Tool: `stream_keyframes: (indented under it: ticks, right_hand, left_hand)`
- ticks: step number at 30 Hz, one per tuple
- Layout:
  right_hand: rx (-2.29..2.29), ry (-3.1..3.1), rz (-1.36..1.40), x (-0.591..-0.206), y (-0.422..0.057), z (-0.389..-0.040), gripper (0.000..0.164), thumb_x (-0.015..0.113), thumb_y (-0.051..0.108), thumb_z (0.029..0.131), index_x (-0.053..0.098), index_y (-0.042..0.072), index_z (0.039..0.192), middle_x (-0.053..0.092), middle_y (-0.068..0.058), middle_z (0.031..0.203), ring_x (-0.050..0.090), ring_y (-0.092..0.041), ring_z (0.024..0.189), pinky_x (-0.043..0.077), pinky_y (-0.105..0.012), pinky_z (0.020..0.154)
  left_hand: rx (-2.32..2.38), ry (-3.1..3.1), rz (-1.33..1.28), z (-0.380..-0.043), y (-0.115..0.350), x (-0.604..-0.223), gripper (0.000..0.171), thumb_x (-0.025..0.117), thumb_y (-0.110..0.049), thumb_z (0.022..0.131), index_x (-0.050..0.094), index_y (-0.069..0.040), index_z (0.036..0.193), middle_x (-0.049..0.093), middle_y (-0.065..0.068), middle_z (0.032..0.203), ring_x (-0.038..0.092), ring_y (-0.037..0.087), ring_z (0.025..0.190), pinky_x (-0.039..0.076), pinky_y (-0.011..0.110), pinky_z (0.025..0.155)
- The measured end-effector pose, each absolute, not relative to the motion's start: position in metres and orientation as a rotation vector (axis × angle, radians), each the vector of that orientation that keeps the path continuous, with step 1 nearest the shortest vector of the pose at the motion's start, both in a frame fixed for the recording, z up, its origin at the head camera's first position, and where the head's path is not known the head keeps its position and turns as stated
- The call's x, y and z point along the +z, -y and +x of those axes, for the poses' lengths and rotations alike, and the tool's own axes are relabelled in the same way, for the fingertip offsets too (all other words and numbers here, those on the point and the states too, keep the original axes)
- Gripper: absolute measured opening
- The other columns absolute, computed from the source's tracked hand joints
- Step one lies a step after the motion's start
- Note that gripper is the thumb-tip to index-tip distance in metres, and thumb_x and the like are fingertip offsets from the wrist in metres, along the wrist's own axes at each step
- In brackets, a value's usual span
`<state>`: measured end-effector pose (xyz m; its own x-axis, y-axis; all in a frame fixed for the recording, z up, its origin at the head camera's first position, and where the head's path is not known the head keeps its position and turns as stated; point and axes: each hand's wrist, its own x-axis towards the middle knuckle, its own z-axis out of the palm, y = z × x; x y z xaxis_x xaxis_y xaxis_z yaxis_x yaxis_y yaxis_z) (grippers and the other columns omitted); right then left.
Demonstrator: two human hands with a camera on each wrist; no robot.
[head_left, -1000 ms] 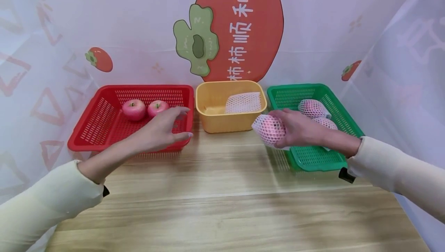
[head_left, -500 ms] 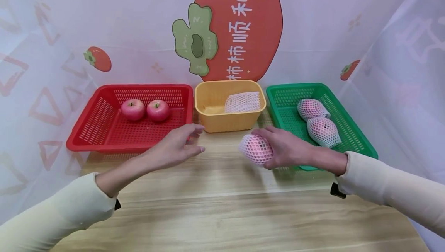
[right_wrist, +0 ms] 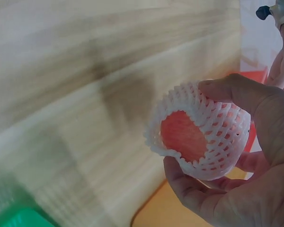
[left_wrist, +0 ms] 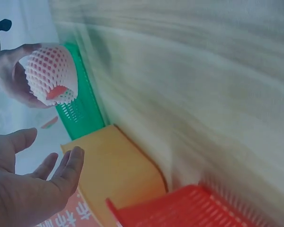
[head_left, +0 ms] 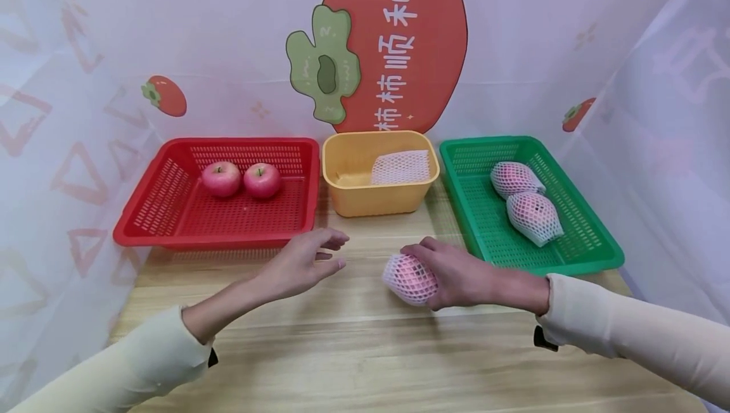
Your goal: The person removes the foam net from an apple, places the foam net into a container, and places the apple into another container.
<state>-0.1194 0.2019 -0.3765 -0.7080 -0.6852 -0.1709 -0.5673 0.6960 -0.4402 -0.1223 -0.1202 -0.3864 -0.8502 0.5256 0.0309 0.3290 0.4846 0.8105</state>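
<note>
My right hand grips an apple in a white foam net sleeve, held over the table in front of the green basket. In the right wrist view the net's open end shows the apple's red skin, with thumb and fingers curled round the net. My left hand is to the left of it, fingers loosely bent and holding nothing, just in front of the red basket. Two bare pink-red apples lie in the red basket. Two more net-wrapped apples lie in the green basket.
Between the two baskets stands a yellow bin with a flat white foam net inside. Behind everything hangs a white curtain with persimmon prints. All the containers stand along the back of the wooden table.
The right hand has carried the netted apple from beside the green basket toward the table's middle and nearer to me. The left hand has moved away from the red basket, rightward and nearer.
</note>
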Motion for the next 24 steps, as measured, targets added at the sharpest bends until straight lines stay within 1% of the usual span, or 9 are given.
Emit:
stream_keyframes:
  ticks: [3,7,12,18,24]
  right_hand:
    - [-0.528,-2.58,-0.995,-0.383,-0.2,-0.114,0.093,0.098,0.012,0.066,0.052,0.004,0.147,0.061,-0.012,0.124,0.064,-0.023,0.104,0.06,-0.04,0.088]
    - [-0.527,-2.577,-0.977,-0.39,-0.196,-0.111,0.093,0.099,0.014,0.067,0.052,0.006,0.147,0.06,-0.011,0.125,0.064,-0.023,0.103,0.06,-0.04,0.086]
    - [-0.517,-2.568,-0.952,-0.396,-0.192,-0.109,0.093,0.099,0.014,0.068,0.053,0.009,0.148,0.06,-0.01,0.126,0.064,-0.022,0.102,0.06,-0.04,0.085]
    - [-0.526,-2.546,-0.968,-0.4,-0.19,-0.105,0.093,0.098,0.014,0.069,0.052,0.009,0.149,0.06,-0.011,0.127,0.064,-0.023,0.105,0.06,-0.042,0.087]
    - [-0.528,-2.561,-1.01,-0.406,-0.191,-0.102,0.092,0.097,0.012,0.067,0.053,0.007,0.147,0.06,-0.009,0.125,0.065,-0.022,0.104,0.061,-0.038,0.086]
  left_hand:
    - [1.319,-2.49,0.735,-0.119,0.118,-0.396,0.033,0.073,-0.004,0.098,0.066,0.003,0.129,0.069,0.017,0.129,0.067,0.038,0.122,0.06,0.043,0.097]
    - [1.349,-2.451,0.759,-0.115,0.113,-0.409,0.029,0.072,-0.001,0.098,0.067,0.005,0.125,0.069,0.019,0.126,0.067,0.04,0.12,0.061,0.04,0.095]
    - [1.374,-2.425,0.794,-0.109,0.102,-0.424,0.024,0.072,0.0,0.097,0.069,0.004,0.121,0.071,0.02,0.122,0.071,0.04,0.113,0.062,0.034,0.093]
    - [1.335,-2.455,0.81,-0.106,0.092,-0.438,0.014,0.073,0.0,0.097,0.074,0.002,0.11,0.075,0.018,0.112,0.076,0.029,0.104,0.063,0.031,0.087]
    - [1.314,-2.458,0.857,-0.108,0.083,-0.449,0.011,0.073,0.001,0.096,0.077,0.0,0.106,0.078,0.011,0.106,0.075,0.02,0.099,0.061,0.024,0.083]
